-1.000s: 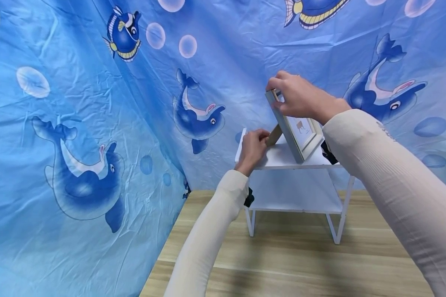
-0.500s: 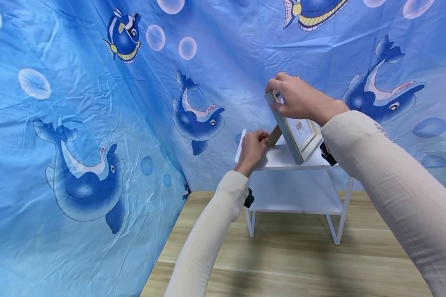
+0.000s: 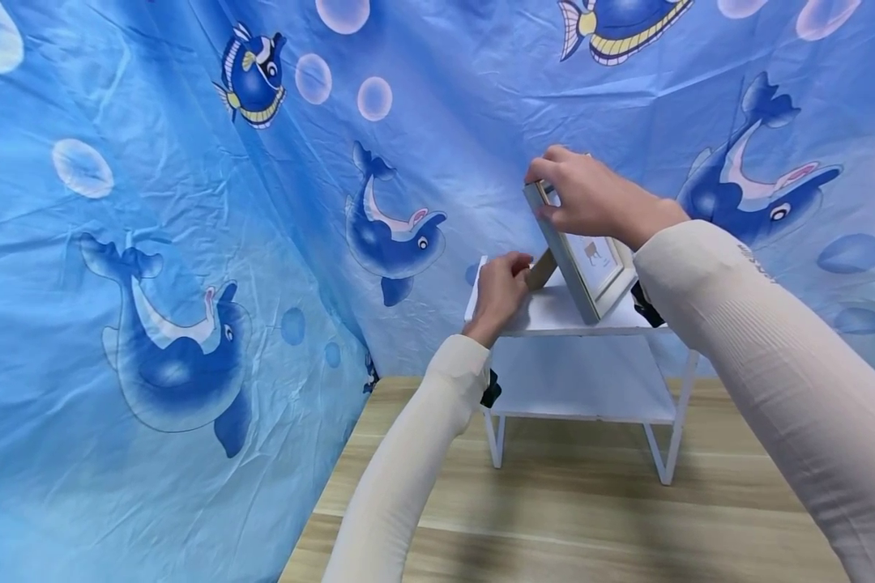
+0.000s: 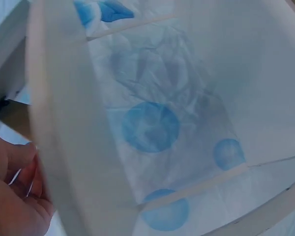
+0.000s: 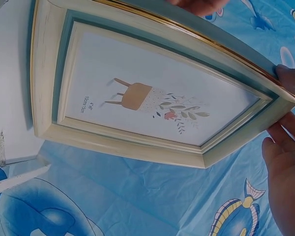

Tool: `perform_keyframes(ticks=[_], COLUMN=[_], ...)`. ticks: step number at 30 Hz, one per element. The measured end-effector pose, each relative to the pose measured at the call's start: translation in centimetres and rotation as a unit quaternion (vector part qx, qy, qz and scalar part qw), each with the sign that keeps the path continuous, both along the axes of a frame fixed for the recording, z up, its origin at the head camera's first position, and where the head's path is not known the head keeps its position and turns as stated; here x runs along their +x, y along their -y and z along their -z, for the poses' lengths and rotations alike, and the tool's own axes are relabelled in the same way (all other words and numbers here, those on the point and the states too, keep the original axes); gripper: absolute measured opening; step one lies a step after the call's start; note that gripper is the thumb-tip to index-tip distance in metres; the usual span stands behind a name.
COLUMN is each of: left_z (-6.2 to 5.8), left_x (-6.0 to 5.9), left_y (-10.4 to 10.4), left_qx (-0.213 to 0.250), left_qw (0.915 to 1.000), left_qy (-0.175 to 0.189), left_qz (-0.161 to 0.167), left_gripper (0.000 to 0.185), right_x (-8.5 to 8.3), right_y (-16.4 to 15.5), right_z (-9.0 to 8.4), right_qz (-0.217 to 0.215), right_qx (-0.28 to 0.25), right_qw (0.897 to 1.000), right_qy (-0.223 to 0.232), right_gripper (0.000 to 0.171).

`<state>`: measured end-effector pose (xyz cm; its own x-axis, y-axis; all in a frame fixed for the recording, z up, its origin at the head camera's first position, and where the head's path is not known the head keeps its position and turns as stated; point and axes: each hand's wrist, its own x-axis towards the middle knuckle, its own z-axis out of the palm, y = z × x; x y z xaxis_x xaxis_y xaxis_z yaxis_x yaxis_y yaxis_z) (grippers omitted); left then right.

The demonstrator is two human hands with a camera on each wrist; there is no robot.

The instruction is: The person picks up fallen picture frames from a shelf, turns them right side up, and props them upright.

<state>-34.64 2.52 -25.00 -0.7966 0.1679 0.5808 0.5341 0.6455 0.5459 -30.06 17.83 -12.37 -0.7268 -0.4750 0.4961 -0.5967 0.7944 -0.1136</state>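
A picture frame (image 3: 567, 257) with cream and grey-green borders leans back on the white table (image 3: 554, 317). My right hand (image 3: 591, 194) grips its top edge between thumb and fingers. A card with a brown animal and flowers (image 5: 142, 101) shows inside the frame in the right wrist view. Behind the frame, my left hand (image 3: 501, 291) pinches the lower end of its brown support leg (image 3: 542, 270), which stands out from the back. In the left wrist view the thumb lies against that leg (image 4: 17, 118), and the table's edge hides part of the fingers.
The small table has a raised white side piece (image 3: 474, 287) at its left end, a lower shelf (image 3: 576, 389) and thin white legs (image 3: 672, 433). It stands on a wood-look floor (image 3: 554, 526). Blue sea-print curtains (image 3: 452, 121) hang close behind and to the left.
The head view has shifted slightly. Both hands keep their hold on the frame and its leg, with almost no movement.
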Motion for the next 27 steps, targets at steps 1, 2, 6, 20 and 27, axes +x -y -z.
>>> perform_keyframes(ticks=[1, 2, 6, 20, 27], left_z=[-0.3, -0.7, -2.7, -8.6, -10.1], left_x=[0.1, 0.2, 1.2, 5.3, 5.2], left_y=[0.0, 0.0, 0.0, -2.1, -2.6], left_qx=[0.0, 0.004, 0.045, 0.076, 0.005], left_qw=[0.9999, 0.9996, 0.9971, 0.9907, 0.9918], left_qy=[-0.013, -0.025, -0.059, -0.112, -0.118], left_qz=[-0.004, -0.009, -0.016, -0.014, -0.049], left_gripper=[0.022, 0.023, 0.025, 0.03, 0.027], right_x=[0.0, 0.0, 0.0, -0.1, 0.0], right_y=[0.0, 0.0, 0.0, -0.2, -0.5], right_z=[0.0, 0.0, 0.1, 0.3, 0.2], right_qz=[-0.001, -0.002, -0.003, -0.014, -0.016], right_qx=[0.0, 0.001, -0.002, -0.032, -0.064], right_qw=[1.0, 1.0, 1.0, 0.999, 0.997], right_qy=[-0.001, -0.004, -0.01, -0.014, 0.031], right_gripper=[0.035, 0.035, 0.035, 0.046, 0.068])
